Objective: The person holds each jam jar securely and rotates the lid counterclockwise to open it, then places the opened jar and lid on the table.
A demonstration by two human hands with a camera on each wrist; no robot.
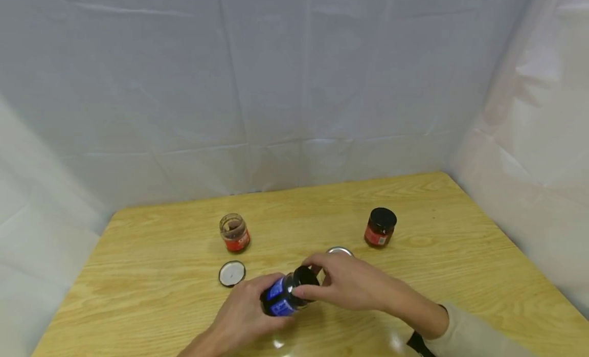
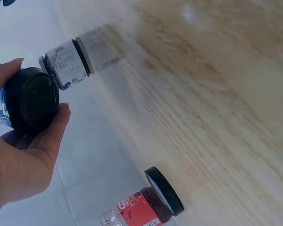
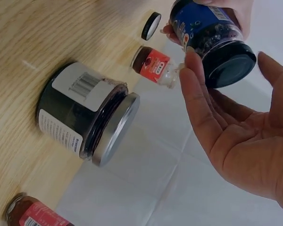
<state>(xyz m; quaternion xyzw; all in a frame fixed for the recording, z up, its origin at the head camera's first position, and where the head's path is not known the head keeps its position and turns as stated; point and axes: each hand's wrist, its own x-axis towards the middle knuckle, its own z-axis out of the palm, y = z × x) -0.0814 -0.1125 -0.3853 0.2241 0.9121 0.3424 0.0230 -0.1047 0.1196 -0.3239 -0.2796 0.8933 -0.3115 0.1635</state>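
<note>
A dark jar with a blue label is held tilted above the table, its black lid pointing right. My left hand grips the jar round its body; its dark base faces the left wrist camera. Curled round the rim of the lid are the fingers and thumb of my right hand. In the right wrist view, the fingers touch the lid's edge and a narrow gap shows beside the thumb. Behind the right hand stands a dark jar with a silver lid, mostly hidden in the head view.
An open jar with a red label stands at the back left. In front of it a loose lid lies with its white inside up. Another red-labelled jar with a black lid stands at the right. White sheeting surrounds the wooden table.
</note>
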